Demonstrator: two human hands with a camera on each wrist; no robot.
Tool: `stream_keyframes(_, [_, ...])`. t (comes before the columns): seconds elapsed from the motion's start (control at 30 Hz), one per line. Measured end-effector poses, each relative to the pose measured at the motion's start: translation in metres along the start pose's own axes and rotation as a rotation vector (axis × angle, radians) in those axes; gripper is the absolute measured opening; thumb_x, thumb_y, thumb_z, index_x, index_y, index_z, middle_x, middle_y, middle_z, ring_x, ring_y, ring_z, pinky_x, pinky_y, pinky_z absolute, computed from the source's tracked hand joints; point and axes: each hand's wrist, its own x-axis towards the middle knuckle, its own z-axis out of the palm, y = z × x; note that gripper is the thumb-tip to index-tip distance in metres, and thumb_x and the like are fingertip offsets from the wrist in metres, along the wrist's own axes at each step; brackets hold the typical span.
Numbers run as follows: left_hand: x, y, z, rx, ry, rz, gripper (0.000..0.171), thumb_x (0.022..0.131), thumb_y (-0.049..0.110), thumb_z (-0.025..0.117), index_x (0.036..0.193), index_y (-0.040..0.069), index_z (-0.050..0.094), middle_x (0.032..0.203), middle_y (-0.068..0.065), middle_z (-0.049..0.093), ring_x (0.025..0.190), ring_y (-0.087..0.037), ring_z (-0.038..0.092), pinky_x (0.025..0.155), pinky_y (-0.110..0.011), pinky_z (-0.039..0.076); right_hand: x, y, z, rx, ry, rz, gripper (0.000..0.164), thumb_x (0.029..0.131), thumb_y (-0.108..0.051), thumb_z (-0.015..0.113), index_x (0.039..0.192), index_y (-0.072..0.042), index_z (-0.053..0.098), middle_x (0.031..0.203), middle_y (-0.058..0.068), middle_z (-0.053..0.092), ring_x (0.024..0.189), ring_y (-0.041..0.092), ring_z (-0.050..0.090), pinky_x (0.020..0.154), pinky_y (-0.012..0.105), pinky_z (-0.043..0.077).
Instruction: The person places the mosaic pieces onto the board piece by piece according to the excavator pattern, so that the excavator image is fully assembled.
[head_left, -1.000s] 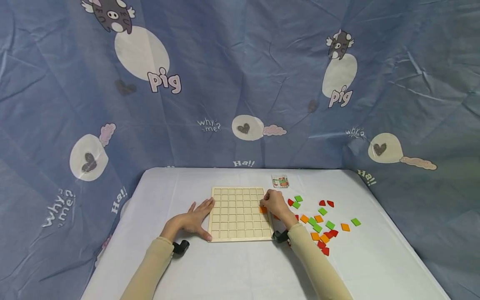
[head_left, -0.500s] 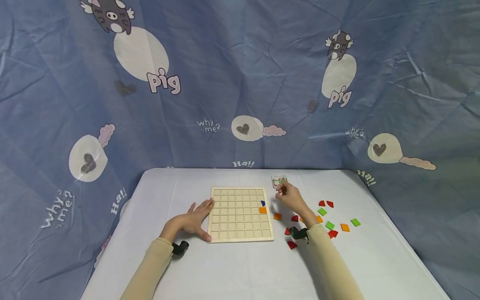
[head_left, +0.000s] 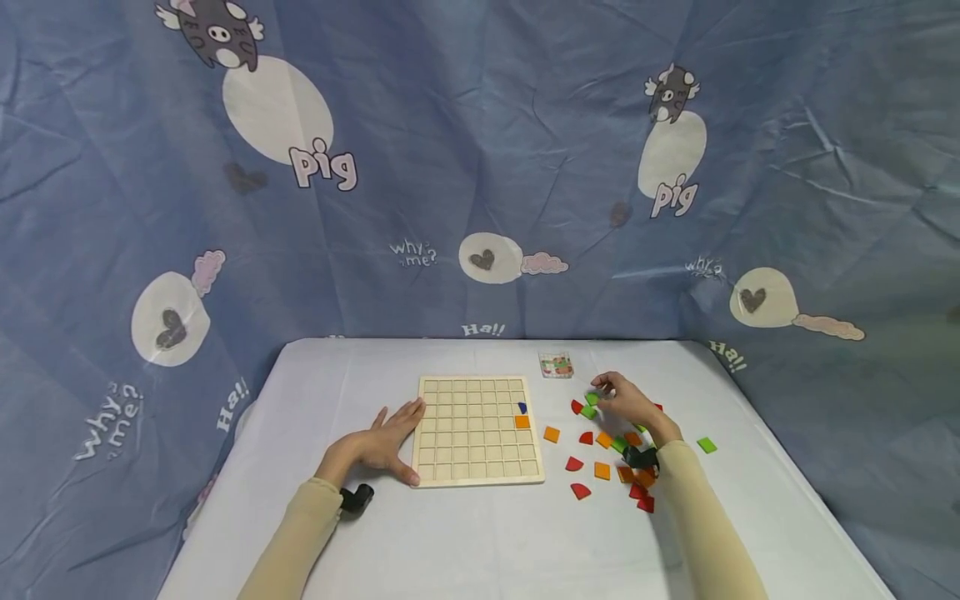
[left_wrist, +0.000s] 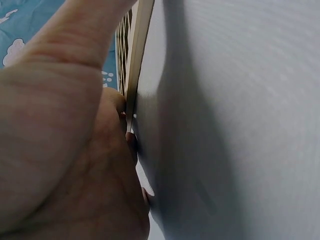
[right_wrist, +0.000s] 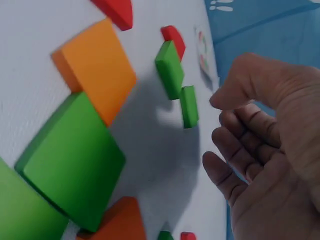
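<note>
card (head_left: 557,365) print beyond my right hand (head_left: 627,402) was too small to read, pieces (head_left: 625,475) beneath my right wrist (head_left: 666,428) were partly hidden, my sleeves (head_left: 294,529) were cut off

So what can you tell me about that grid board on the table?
The grid board is pale and looks wooden, nearly square, with thin raised strips dividing it into small cells inside a plain border. It lies flat on the white table. Near its right edge, one cell holds an orange square, the next one beyond a small blue piece. The left hand touches its left edge, fingers spread.
</note>
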Motion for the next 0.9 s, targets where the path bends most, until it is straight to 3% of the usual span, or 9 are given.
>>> stream_keyframes(0.17, [-0.001, -0.001, 0.001, -0.001, 0.002, 0.006, 0.136, 0.06, 0.06, 0.083, 0.155, 0.003, 0.005, 0.164, -0.012, -0.003, 0.151, -0.031, -0.004, 0.118, -0.06, -0.008, 0.006, 0.006, 0.005, -0.017, -0.027, 0.085, 0.042, 0.084, -0.005, 0.066, 0.123, -0.001, 0.053, 0.122, 0.017, 0.056, 0.112, 0.032, 0.051, 0.104, 0.052, 0.042])
stream_keyframes(0.37, [-0.001, 0.0, 0.0, -0.016, 0.001, 0.0, 0.135, 0.06, 0.058, 0.084, 0.155, 0.003, 0.006, 0.164, -0.012, -0.004, 0.151, -0.031, -0.004, 0.118, -0.06, -0.009, 0.009, 0.007, 0.009, -0.081, -0.021, 0.112, 0.034, 0.082, -0.007, 0.07, 0.113, 0.001, 0.059, 0.108, 0.014, 0.062, 0.098, 0.026, 0.056, 0.092, 0.044, 0.051])
stream_keyframes(0.6, [-0.001, 0.0, 0.002, 0.007, -0.003, -0.019, 0.136, 0.058, 0.061, 0.083, 0.155, 0.005, 0.006, 0.164, -0.01, -0.004, 0.151, -0.029, -0.004, 0.119, -0.058, -0.009, 0.007, 0.005, 0.01, -0.137, -0.024, 0.161, 0.028, 0.081, -0.013, 0.073, 0.104, -0.002, 0.062, 0.097, 0.009, 0.062, 0.088, 0.021, 0.055, 0.082, 0.033, 0.052])
stream_keyframes(0.73, [-0.001, 0.0, 0.002, 0.015, 0.004, -0.028, 0.137, 0.057, 0.062, 0.083, 0.155, 0.005, 0.007, 0.164, -0.01, -0.003, 0.151, -0.029, -0.003, 0.119, -0.058, -0.008, 0.008, 0.0, 0.01, -0.141, 0.0, 0.134, 0.026, 0.08, -0.015, 0.073, 0.1, -0.003, 0.062, 0.092, 0.008, 0.062, 0.084, 0.02, 0.055, 0.075, 0.029, 0.051])
stream_keyframes(0.9, [-0.003, 0.002, 0.0, -0.01, 0.009, -0.019, 0.137, 0.058, 0.06, 0.084, 0.155, 0.003, 0.007, 0.164, -0.011, -0.003, 0.151, -0.03, -0.003, 0.119, -0.059, -0.009, 0.012, -0.02, 0.021, -0.13, 0.01, 0.009, 0.024, 0.079, -0.013, 0.075, 0.097, -0.002, 0.064, 0.089, 0.008, 0.064, 0.08, 0.017, 0.058, 0.07, 0.027, 0.052])
